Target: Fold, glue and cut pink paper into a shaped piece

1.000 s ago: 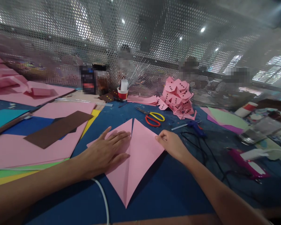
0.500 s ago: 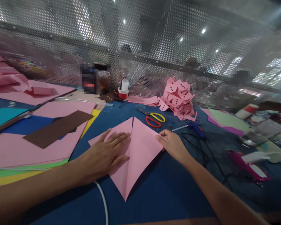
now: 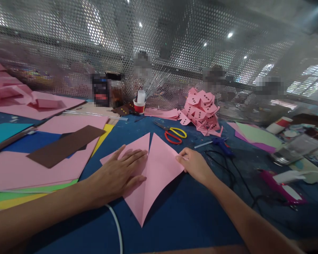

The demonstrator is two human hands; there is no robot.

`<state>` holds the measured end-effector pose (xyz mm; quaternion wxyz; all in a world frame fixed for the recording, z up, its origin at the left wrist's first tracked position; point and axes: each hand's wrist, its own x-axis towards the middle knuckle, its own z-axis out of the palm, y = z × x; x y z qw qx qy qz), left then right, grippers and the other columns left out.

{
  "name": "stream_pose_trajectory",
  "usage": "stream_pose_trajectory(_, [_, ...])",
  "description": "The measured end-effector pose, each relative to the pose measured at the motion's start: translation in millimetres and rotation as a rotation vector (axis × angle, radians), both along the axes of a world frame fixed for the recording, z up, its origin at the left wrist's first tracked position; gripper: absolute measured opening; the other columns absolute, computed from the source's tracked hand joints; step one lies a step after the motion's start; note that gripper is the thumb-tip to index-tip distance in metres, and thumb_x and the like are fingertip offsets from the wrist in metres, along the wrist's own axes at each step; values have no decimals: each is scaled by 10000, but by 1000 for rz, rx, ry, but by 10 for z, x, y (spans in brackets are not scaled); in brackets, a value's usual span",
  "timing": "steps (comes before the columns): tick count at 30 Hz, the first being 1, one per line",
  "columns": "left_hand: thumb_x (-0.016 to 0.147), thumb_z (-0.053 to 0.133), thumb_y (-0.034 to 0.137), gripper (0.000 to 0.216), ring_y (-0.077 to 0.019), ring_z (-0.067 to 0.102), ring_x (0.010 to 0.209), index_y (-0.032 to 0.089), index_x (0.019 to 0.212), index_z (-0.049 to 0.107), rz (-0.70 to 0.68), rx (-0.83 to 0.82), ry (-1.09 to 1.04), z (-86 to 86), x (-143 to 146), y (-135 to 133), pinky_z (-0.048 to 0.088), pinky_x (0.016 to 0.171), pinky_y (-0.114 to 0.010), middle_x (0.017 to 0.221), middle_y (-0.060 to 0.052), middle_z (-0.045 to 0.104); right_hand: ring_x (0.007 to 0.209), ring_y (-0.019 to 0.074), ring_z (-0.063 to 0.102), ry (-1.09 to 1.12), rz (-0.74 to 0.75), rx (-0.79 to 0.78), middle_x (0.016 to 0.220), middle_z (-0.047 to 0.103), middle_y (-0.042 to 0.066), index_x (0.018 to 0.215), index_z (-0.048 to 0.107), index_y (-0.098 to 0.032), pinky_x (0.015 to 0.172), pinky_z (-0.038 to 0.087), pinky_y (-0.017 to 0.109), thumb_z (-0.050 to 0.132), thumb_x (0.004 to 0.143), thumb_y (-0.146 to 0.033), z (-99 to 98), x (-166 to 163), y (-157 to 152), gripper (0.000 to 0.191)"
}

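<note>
A pink paper sheet (image 3: pixel 156 169), folded into a kite shape, lies on the blue table (image 3: pixel 190 215) with its sharp point towards me. My left hand (image 3: pixel 116 174) lies flat on the left flap, fingers stretched out. My right hand (image 3: pixel 194 164) pinches the paper's right corner between thumb and fingers.
Red and yellow scissors (image 3: pixel 173 134) lie just beyond the paper. A heap of folded pink pieces (image 3: pixel 201 111) sits behind them. Coloured sheets and a brown strip (image 3: pixel 65 145) cover the left. A blue glue gun (image 3: pixel 222 144), cables and a pink tool (image 3: pixel 281 183) lie right. A white cable (image 3: pixel 118 225) runs under my left arm.
The paper has shifted slightly towards the left and away from me. My right hand has closed in on its right corner. My left hand stays flat.
</note>
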<state>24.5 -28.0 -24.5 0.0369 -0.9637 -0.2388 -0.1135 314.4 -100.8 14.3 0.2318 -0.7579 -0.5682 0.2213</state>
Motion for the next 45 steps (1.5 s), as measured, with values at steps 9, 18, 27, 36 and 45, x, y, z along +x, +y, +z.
stream_pose_trajectory(9, [1039,373,586,670,-247,361,1494,283,1616,219,4,-17,-14,37,14,-7,32,1285,-467,1625,-31,382,591,171,662,89,28,38,641,701,6,933,632,-209,598,393,263,560,950,-395,-80,86,20,200])
stream_pose_trajectory(18, [1052,347,573,678,-221,324,1512,267,1627,160,9,-1,-7,69,7,71,-15,1277,-453,1631,-39,365,603,182,684,169,8,67,637,718,17,1033,628,-206,589,444,263,585,937,-448,-114,81,44,264])
stream_pose_trajectory(27, [1059,331,555,630,-272,340,1499,261,1610,250,27,26,44,51,1,-40,30,1265,-479,1655,-26,311,574,170,682,180,9,72,599,689,-5,1050,619,-201,577,454,254,564,931,-324,-120,56,45,180])
stream_pose_trajectory(36, [1060,325,556,615,-259,348,1496,255,1595,293,17,33,34,50,6,-23,61,1264,-476,1638,-43,354,568,163,655,150,50,53,562,656,-32,995,620,-212,592,430,255,550,934,-326,-55,26,-12,147])
stream_pose_trajectory(45, [1059,325,560,643,-240,330,1506,252,1615,226,33,-2,52,78,10,-30,7,1270,-458,1645,-30,343,546,151,658,172,53,40,550,626,-44,975,616,-199,584,442,247,558,931,-288,-27,30,-14,114])
